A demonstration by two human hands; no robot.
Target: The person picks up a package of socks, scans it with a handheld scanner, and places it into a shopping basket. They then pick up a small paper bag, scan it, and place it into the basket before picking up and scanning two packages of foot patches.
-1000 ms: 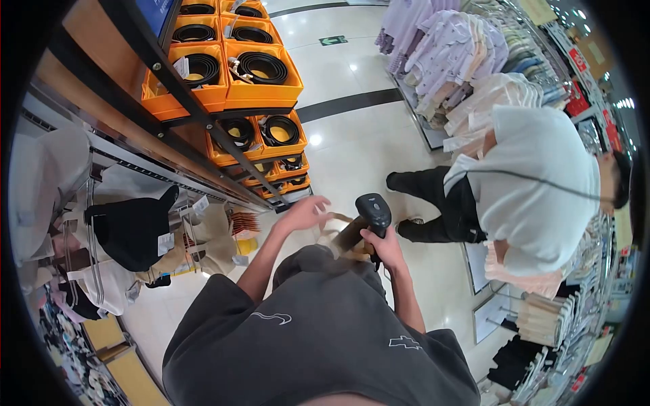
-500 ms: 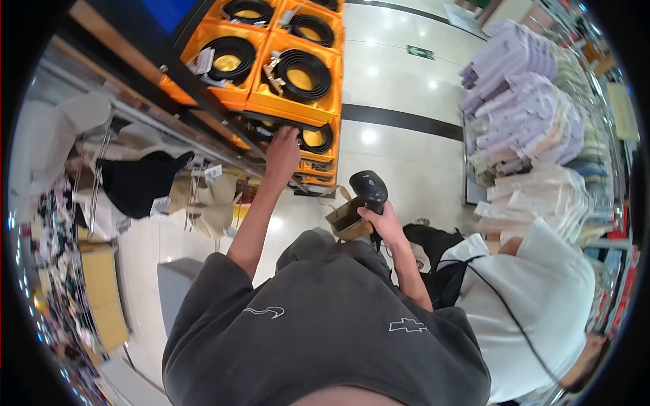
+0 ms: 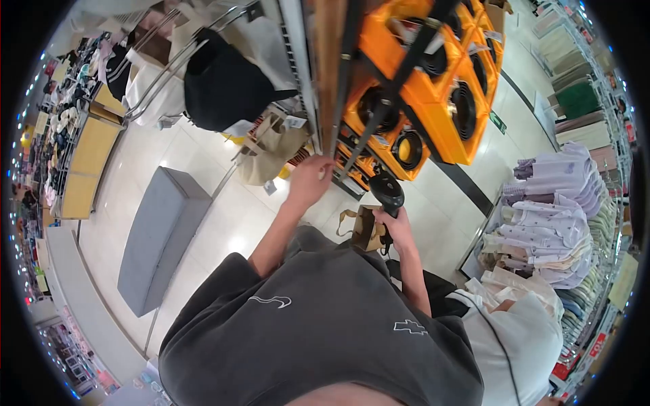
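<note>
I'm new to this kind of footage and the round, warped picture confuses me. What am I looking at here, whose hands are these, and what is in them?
There is one view, from a wide-angle camera worn on a person's head, looking down past their dark grey sweatshirt; the lens bends everything into a circle. No machine is involved, only two bare hands. The right hand grips a black handheld scanner, with a small brown paper bag hanging beside it. The left hand reaches to the edge of a shelf rack; whether it grips anything is unclear. The rack carries orange bins of coiled black belts. Around: a grey bench on the shiny floor, hanging clothes, and another person in a white top at lower right.
</note>
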